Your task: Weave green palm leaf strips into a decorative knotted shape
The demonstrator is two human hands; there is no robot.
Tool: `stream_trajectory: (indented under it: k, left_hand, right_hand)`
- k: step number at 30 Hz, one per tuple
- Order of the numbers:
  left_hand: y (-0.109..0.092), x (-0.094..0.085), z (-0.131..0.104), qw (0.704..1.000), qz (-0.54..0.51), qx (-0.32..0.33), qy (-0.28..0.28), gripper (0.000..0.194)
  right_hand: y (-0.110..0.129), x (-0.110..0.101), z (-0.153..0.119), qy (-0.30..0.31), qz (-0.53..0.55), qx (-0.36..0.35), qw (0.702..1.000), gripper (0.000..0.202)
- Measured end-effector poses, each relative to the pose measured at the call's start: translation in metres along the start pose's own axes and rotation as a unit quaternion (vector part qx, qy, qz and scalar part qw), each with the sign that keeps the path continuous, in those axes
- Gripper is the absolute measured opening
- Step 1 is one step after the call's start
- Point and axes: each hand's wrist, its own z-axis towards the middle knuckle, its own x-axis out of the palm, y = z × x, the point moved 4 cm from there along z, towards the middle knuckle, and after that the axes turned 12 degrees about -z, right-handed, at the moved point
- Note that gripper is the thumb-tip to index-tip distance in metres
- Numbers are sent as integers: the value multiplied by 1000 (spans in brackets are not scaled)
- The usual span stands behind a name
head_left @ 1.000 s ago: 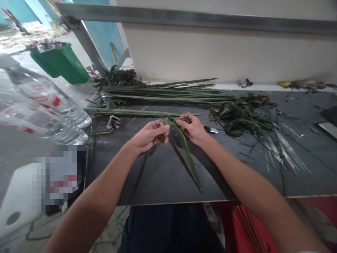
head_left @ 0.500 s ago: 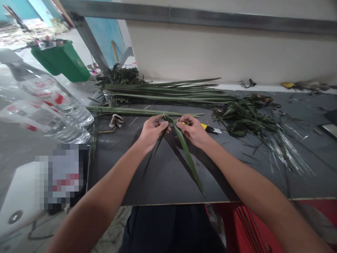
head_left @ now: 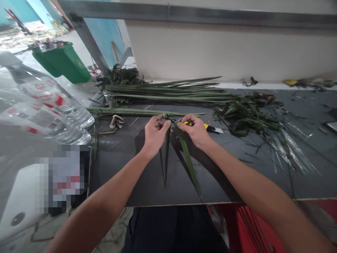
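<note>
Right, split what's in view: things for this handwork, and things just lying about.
In the work:
- green leaf, pinched by left hand and right hand
- long leaves, likely stock
- utility knife, probably

Just lying about, apparently:
- water bottles
- green bin
- crumpled scrap

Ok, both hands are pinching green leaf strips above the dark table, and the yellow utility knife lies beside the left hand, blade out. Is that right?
Wrong hand: in the head view, the yellow utility knife, blade out, lies beside the right hand, not the left hand. Both are pinching green leaf strips above the dark table.
</note>
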Motion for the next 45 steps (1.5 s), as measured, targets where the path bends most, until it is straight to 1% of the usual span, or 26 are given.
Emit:
stream_trajectory:
  k: [4,7,9,11,13,15,18,20,23,26,28,32,35,39,42,45]
  left_hand:
    - [-1,-1,1,1000,4,20,-18,25]
    - [-4,-2,1,1000,-7,18,-22,23]
    - [-5,-3,1,1000,13,14,-22,25]
    - [-6,-3,0,998,57,21,-17,29]
    - [-6,-3,-1,995,97,27,-5,34]
    - [-5,-2,-3,992,126,25,11,40]
    - [-3,2,-7,984,167,45,31,40]
    - [-3,3,-8,979,188,67,45,41]
    - [-1,4,-8,976,191,74,74,50]
    - [2,4,-7,977,176,55,107,58]
    - [3,4,-6,979,163,40,115,60]
    - [2,4,-6,989,125,10,80,58]
    - [1,4,-7,991,113,3,65,50]
    - [-2,6,-10,986,144,39,73,41]
    - [-5,7,-11,977,180,70,92,42]
    - [-4,7,-10,973,192,75,100,47]
  right_hand:
    - [4,0,-1,4,-17,-11,1000,29]
    - [4,-1,-1,1,-26,-11,1000,29]
    - [2,-1,0,-4,-25,-10,1000,31]
    - [-1,0,2,-3,-14,-8,1000,35]
    - [-5,0,3,-6,3,-5,1000,37]
    - [-6,-2,5,-22,4,-11,1000,38]
    - [-7,-4,6,-42,-5,-26,999,38]
    - [-9,-4,7,-35,12,-12,999,40]
    - [-12,-3,7,-19,55,23,998,43]
    - [-13,-2,7,-11,88,45,995,46]
    - [-13,-2,7,-10,97,52,994,47]
    - [-11,-2,7,-20,99,28,994,47]
    - [-7,-2,6,-17,84,3,996,45]
    - [-4,-1,5,-19,68,-12,997,42]
    - [-4,-2,6,-21,71,-16,997,40]
    - [-6,-3,6,-24,78,-10,997,41]
